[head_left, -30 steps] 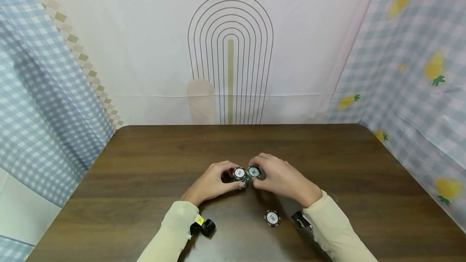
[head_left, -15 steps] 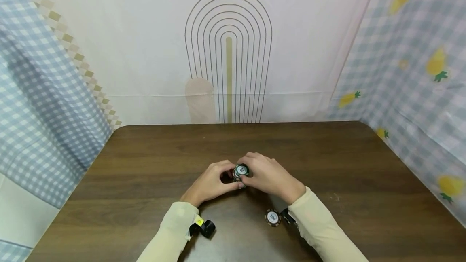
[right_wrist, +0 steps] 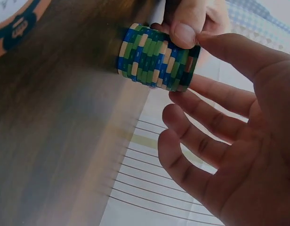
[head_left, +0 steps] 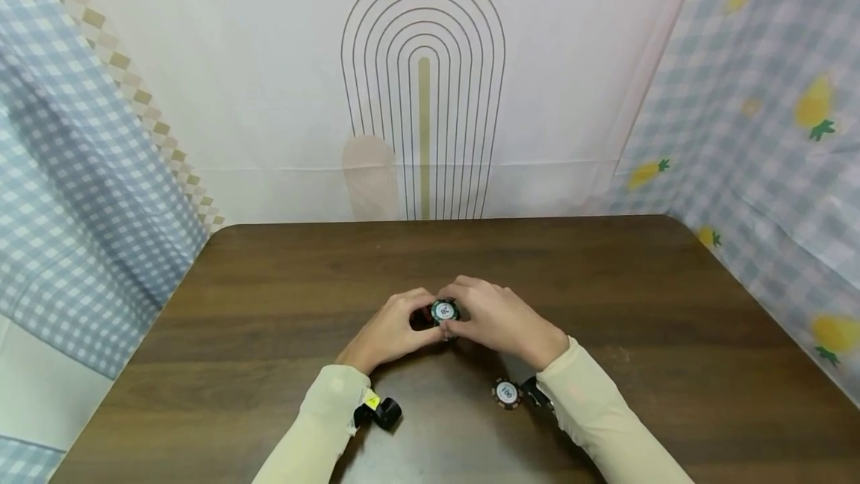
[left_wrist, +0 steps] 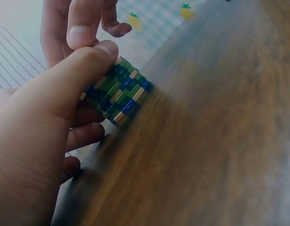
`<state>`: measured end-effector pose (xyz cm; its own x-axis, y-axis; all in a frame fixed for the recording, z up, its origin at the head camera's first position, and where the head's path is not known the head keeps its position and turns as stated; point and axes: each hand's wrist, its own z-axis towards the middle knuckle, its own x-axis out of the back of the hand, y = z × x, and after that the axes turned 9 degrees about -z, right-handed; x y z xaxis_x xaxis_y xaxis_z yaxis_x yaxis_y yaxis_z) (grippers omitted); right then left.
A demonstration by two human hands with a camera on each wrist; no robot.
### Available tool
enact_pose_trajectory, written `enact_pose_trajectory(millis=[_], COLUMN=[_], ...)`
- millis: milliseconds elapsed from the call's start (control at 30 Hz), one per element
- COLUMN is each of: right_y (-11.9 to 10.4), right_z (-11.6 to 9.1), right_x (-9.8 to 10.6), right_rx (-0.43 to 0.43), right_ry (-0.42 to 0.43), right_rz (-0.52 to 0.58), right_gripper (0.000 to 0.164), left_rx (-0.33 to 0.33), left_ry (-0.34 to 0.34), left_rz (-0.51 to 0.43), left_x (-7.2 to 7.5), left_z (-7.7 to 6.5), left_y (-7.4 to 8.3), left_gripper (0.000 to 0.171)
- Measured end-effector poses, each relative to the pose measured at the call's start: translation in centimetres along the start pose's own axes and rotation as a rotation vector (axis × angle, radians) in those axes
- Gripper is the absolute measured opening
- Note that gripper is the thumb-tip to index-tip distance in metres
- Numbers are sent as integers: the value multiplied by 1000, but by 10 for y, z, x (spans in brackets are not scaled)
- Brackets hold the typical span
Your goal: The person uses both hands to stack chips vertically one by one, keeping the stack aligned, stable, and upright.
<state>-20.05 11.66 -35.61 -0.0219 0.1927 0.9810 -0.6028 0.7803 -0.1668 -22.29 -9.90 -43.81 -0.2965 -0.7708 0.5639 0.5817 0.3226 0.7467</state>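
A stack of poker chips (right_wrist: 149,59) stands on the table between both hands, with blue, green and cream edges showing. On top lies a green-rimmed poker chip (head_left: 445,311) with a white centre. My left hand (head_left: 388,331) grips the stack from the left, its thumb (left_wrist: 95,59) along the near side and fingers behind. From the right, my right hand (head_left: 504,322) pinches the top of the stack between thumb and fingers; its other fingers (right_wrist: 182,162) spread beside it. Much of the stack is hidden by hands in the head view.
One loose brown-rimmed poker chip (head_left: 507,393) lies flat on the wooden table (head_left: 282,282), close to the right wrist camera (head_left: 537,394). Another small black camera (head_left: 387,414) sits on the left wrist. A white cloth (head_left: 282,95) hangs behind the table, with checked curtains at both sides.
My right hand has moved left, bringing the green-rimmed poker chip from beside the stack onto its top. My left hand keeps its grip on the stack. The view has tilted slightly.
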Motion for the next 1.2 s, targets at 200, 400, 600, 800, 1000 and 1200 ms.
enact_pose_trajectory(millis=[200, 400, 600, 800, 1000, 1200], right_y=[1, 8, 14, 17, 23, 44], right_z=[-6, -20, -47, -62, -62, -76], right_x=[7, 8, 12, 24, 26, 21], right_rx=[-5, 8, -29, 4, 70, 147], right_ry=[15, 40, -57, -268, -349, -330], right_rz=[44, 74, 68, 115, 154, 260], right_gripper=[40, 43, 51, 45, 42, 38], left_rx=[37, 42, 52, 59, 65, 73], left_ry=[-3, 10, -3, -2, 15, 6], left_rz=[-9, -18, -14, -10, -25, -82], left_x=[2, 3, 1, 4, 7, 1], left_z=[-3, 0, -2, -4, -4, 0], left_y=[2, 3, 2, 2, 2, 1], left_gripper=[40, 42, 42, 44, 42, 39])
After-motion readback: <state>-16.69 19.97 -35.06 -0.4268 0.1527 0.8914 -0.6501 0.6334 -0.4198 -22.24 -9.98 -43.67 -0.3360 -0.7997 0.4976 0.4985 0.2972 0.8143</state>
